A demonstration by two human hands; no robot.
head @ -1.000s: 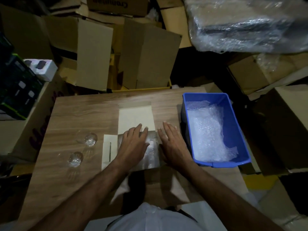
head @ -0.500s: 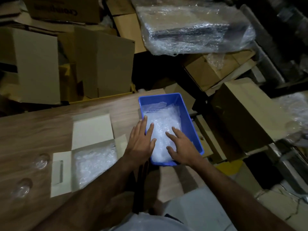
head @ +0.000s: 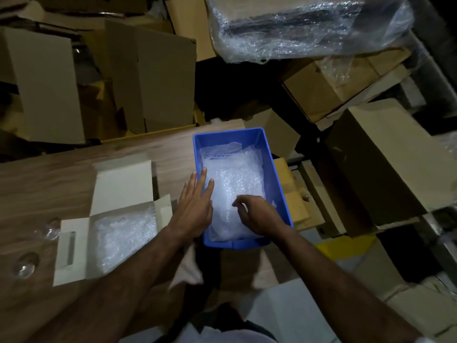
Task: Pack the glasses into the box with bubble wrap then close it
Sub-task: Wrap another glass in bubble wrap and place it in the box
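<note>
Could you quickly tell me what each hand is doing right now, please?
Left hand: open, fingers straight, lying on the bubble wrap at the blue bin's left wall.
Right hand: fingers curled, pinching the bubble wrap in the bin.

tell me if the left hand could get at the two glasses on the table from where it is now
Probably yes. The left hand rests flat at the blue bin's edge; both glasses stand uncovered to its left, past the open box, which it would cross over.
</note>
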